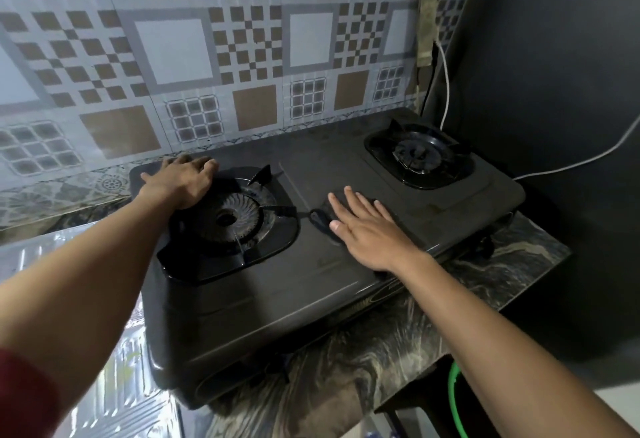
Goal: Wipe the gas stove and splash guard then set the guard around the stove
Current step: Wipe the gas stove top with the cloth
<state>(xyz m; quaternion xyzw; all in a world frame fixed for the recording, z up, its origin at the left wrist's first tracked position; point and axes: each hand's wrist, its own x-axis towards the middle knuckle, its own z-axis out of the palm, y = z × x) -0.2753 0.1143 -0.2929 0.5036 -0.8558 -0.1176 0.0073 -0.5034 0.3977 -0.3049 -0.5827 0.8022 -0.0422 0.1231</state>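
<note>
My right hand point(367, 229) lies flat, fingers straight, pressing a dark cloth point(320, 218) mid-stove point(277, 285). My left hand point(180, 179) rests bent-fingered on the stove's back-left corner; grip unclear. The stove runs left-right. The shiny splash guard point(110, 396) lies off the stove's left end, nearer my left hand.

The scene is dim, with a cool, bluish cast. The tiles point(173, 49) take the most light and read pale, while the side wall point(554, 74) at right sinks into near-black shadow. The stove point(311, 281) is dark, with only a faint sheen along its front edge and burner rims. Hard white glare breaks across the guard point(114, 385) at lower left. Wide-angle distortion bows the tile lines and stretches the forearms point(86, 299) toward the bottom corners. The upper-left tiles are smeared and soft; the centre is sharper.
</note>
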